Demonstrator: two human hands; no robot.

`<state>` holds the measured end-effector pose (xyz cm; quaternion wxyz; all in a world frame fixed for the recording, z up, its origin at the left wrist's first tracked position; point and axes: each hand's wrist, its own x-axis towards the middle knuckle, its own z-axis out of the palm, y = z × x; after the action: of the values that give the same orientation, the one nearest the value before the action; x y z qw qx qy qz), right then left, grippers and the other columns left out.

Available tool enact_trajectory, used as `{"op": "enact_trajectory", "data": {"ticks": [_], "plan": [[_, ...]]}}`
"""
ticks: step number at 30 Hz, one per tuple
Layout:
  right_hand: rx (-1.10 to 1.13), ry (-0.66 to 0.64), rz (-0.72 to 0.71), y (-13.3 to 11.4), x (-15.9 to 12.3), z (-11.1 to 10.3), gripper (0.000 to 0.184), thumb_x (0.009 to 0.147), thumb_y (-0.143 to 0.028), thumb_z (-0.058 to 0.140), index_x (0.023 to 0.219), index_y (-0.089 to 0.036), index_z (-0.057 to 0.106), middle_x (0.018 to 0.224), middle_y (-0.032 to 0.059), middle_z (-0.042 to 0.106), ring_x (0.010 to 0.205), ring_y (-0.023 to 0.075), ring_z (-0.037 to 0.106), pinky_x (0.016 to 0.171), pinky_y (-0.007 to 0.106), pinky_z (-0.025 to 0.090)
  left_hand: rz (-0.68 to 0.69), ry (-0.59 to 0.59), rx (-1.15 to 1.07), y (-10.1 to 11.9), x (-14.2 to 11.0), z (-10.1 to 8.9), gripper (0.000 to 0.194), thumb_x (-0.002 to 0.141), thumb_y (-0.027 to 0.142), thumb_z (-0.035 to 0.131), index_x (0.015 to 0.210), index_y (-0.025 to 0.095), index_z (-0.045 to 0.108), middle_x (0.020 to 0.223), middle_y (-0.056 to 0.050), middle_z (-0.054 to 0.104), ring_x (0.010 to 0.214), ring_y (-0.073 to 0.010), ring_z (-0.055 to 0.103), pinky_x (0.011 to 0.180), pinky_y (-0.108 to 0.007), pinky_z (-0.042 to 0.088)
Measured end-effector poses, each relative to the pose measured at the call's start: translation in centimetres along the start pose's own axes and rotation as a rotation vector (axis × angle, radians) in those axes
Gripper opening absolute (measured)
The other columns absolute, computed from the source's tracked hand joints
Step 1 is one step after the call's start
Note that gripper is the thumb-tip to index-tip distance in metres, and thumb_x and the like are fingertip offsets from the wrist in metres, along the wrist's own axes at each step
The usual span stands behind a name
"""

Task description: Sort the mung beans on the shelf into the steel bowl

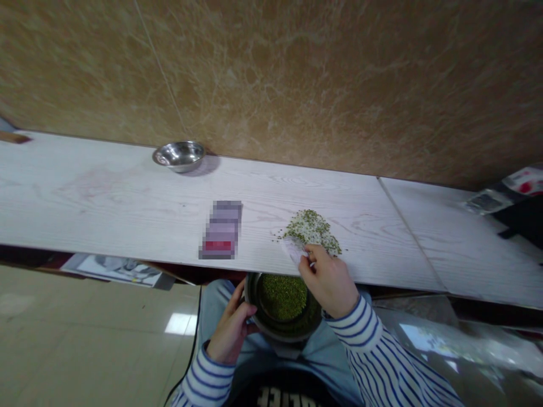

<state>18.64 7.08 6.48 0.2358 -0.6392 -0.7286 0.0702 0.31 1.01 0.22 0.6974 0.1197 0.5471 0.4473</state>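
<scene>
My left hand (234, 330) grips the left rim of a dark metal bowl (271, 334), thumb over the edge and fingers outside. The bowl sits at my lap just below the table edge, with many small green beans (284, 297) in it that look like mung beans. Between the fingertips of my right hand (328, 277) is a thin whitish card-like piece (293, 249), whether paper or plastic I cannot tell. It touches the near left side of a spread pile of green beans and white grains (311, 229) on the white table (254, 181).
A shiny steel bowl (180, 157) stands by the wall at the back left. A blurred-out phone-like object (221, 229) lies left of the pile. On the far right are a clear packet (486, 200) and a black item (524, 217). Below the table are open shelves.
</scene>
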Motion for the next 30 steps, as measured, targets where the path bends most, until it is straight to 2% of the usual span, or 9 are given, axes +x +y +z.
{"op": "enact_trajectory", "data": {"ticks": [5,11,20,30], "plan": [[-0.005,-0.016,-0.009,-0.6,0.2,0.5,0.024,0.081,-0.023,0.044,0.100,-0.017,0.056,0.070,0.0014,0.067,0.056,0.0135,0.061,0.054,0.023,0.043,0.008,-0.033,-0.007,0.1,-0.1,-0.4,0.071,0.063,0.013,0.056,0.130,0.030,0.041,0.108,-0.004,0.062,0.087,-0.0199,0.061,0.058,-0.027,0.050],[-0.020,-0.019,-0.008,-0.7,0.2,0.7,0.024,0.080,-0.022,0.044,0.100,-0.018,0.057,0.069,0.0009,0.067,0.055,0.0132,0.060,0.053,0.023,0.042,0.022,0.012,-0.013,0.1,-0.3,-0.2,0.070,0.061,0.014,0.057,0.128,0.029,0.044,0.109,-0.004,0.062,0.087,-0.0203,0.061,0.057,-0.027,0.050],[-0.038,0.016,0.090,1.5,-0.2,-0.3,0.023,0.080,-0.025,0.044,0.097,-0.016,0.057,0.063,0.0004,0.065,0.049,0.0138,0.058,0.049,0.024,0.039,0.000,-0.033,-0.001,-0.3,0.1,-0.2,0.071,0.062,0.016,0.056,0.130,0.027,0.041,0.099,-0.004,0.064,0.078,-0.0196,0.061,0.054,-0.027,0.048],[-0.049,-0.005,0.060,0.7,0.5,0.2,0.023,0.082,-0.025,0.043,0.099,-0.016,0.056,0.068,0.0025,0.067,0.058,0.0160,0.062,0.055,0.025,0.041,0.020,0.005,-0.019,0.1,-0.2,-0.3,0.071,0.061,0.014,0.056,0.129,0.028,0.042,0.104,-0.004,0.063,0.085,-0.0211,0.061,0.057,-0.028,0.049]]}}
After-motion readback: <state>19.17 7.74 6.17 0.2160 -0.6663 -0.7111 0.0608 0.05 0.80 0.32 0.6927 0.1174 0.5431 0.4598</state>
